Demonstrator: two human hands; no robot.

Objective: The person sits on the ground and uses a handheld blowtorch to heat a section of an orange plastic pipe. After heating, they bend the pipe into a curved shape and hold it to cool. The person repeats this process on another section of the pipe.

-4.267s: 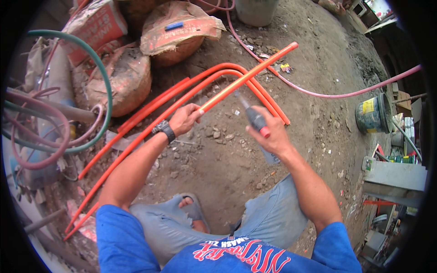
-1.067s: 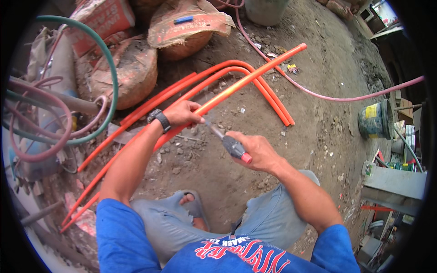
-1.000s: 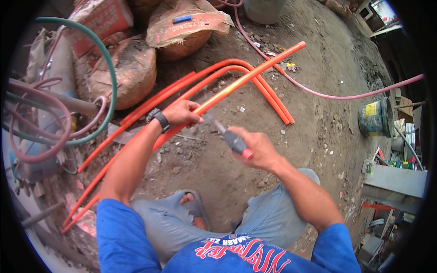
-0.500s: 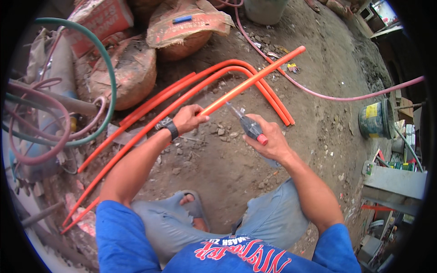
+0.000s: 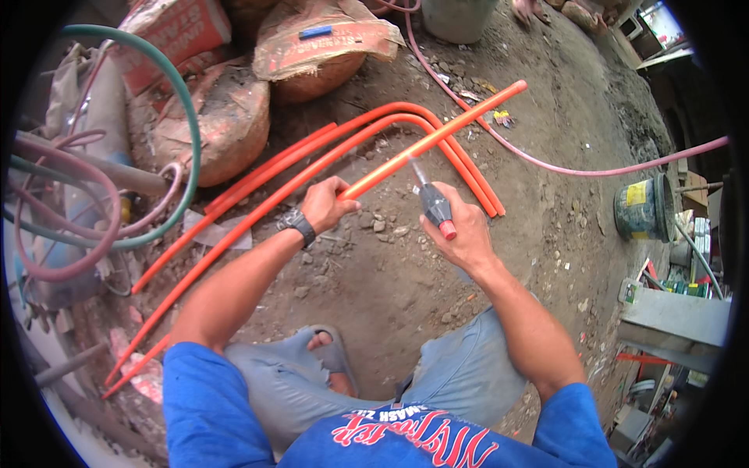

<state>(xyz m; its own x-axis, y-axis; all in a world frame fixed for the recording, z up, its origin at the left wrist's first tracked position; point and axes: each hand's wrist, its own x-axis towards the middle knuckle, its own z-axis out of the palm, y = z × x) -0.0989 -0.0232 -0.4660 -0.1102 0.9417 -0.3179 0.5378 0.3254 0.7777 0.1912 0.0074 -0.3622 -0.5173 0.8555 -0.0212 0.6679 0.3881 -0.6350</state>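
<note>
My left hand (image 5: 324,206) is closed round the near end of a straight orange plastic pipe (image 5: 445,136), which slants up and away to the right. In my right hand (image 5: 466,234) is a torch (image 5: 435,204) with a thin metal nozzle, a dark grey body and a red end. Its nozzle tip points at the underside of the pipe, near mid-length; no flame can be made out. Beyond the held pipe lie several orange pipes (image 5: 343,154) on the dirt, two of them bent at their far ends. The held pipe crosses over these bends.
Dirty sacks (image 5: 211,125) stand at the far left, beside coiled green and pink hoses (image 5: 191,132). A pink hose (image 5: 546,160) runs across the ground to the right. A dark bucket (image 5: 644,204) stands at right, with a grey bucket (image 5: 456,19) at the back.
The torch nozzle has shifted a little up and right along the pipe, and the torch is held more upright. My left hand and the pipe have hardly moved.
</note>
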